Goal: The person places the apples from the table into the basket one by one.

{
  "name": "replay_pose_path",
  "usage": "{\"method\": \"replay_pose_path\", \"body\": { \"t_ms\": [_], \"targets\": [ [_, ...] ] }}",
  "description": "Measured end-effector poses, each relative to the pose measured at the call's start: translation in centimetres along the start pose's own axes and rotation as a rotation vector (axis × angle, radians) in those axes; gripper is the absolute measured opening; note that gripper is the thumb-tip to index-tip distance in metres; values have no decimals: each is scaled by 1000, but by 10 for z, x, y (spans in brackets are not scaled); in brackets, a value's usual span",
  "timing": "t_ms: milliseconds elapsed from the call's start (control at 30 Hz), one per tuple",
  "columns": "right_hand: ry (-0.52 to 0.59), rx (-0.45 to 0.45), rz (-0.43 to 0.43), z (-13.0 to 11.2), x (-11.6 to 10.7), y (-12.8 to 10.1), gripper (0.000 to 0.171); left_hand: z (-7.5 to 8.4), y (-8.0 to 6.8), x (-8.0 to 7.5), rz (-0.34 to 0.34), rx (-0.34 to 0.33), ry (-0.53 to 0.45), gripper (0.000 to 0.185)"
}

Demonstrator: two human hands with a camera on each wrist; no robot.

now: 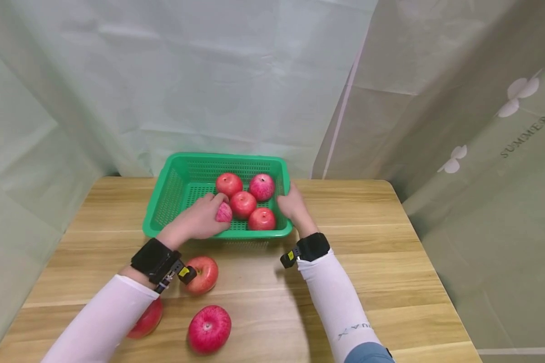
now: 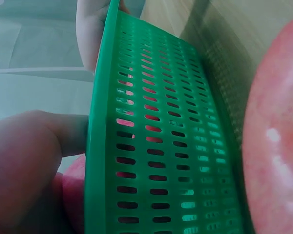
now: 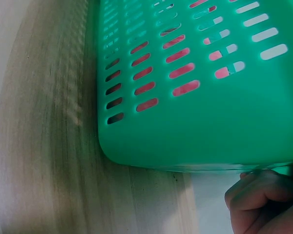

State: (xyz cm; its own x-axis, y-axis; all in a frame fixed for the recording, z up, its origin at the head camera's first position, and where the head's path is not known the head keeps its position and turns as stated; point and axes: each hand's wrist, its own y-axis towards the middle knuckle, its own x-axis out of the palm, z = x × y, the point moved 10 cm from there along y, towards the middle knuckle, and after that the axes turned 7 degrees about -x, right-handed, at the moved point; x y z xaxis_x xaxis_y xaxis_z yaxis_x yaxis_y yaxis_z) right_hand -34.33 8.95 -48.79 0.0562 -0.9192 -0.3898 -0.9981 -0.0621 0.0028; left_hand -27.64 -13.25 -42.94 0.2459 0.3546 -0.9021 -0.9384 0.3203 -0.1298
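Left hand point(image 1: 200, 218) curled round 1 apple point(image 1: 224, 213) over the basket point(image 1: 172, 166); firm, smooth, bruisable (cup it whole). Right hand point(image 1: 292, 202) grips the basket's rim.

From my remote station, the head view is evenly and softly lit, with faint shadows under the forearms on the pale wooden table point(image 1: 390, 242) and wide-angle bending at the edges. Small highlights gleam on the red apple nearest the camera point(image 1: 209, 328). In both wrist views the green perforated plastic basket point(image 2: 156, 146) fills the frame at close range; the table grain beside it is smeared, and the foreground fingers point(image 3: 263, 204) are dark and soft.
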Motion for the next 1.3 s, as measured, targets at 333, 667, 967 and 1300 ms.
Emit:
{"method": "replay_pose_path", "body": {
  "t_ms": [333, 667, 967, 1300],
  "targets": [
    [-11, -12, 11, -2, 0, 0, 61, -4, 8, 11, -59, -6, -53, 43],
    [-6, -9, 11, -1, -1, 0, 62, -7, 13, 19, -98, -12, -104, 40],
    [-1, -2, 5, -2, -1, -1, 63, -7, 19, 21, -109, -8, -118, 46],
    [0, 6, 14, 0, -2, 1, 61, -14, 24, 26, -134, -72, -174, 46]
  ]
}}
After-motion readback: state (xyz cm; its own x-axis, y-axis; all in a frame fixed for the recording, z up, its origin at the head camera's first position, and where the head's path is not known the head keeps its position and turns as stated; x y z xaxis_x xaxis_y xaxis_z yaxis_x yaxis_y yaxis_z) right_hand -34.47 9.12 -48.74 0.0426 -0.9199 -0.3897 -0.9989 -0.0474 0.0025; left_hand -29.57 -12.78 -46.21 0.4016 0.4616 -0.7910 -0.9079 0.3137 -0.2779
